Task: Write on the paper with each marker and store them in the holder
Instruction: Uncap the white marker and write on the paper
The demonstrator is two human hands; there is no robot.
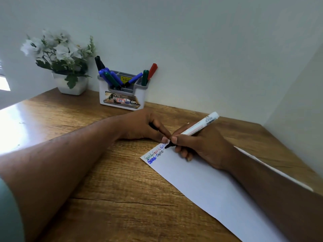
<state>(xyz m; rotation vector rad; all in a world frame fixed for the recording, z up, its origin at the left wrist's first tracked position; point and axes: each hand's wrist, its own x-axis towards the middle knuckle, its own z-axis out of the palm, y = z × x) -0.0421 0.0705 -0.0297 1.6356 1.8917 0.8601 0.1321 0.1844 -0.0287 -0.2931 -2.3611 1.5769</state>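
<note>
The white-barrelled black marker (193,131) is pinched in the right hand (201,147), tip on the white paper sheet (201,186). The left hand (139,127), beside it, grips a black cap (153,126) while fingertips pin the sheet; released, smudging is likely.

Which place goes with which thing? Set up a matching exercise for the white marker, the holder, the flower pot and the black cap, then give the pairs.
1. white marker
2. holder
3. flower pot
4. black cap

a. far left by the wall
b. in the left hand
c. in the right hand, tip on the paper
d. by the wall, full of markers

Pairs: 1-c, 2-d, 3-a, 4-b
</note>
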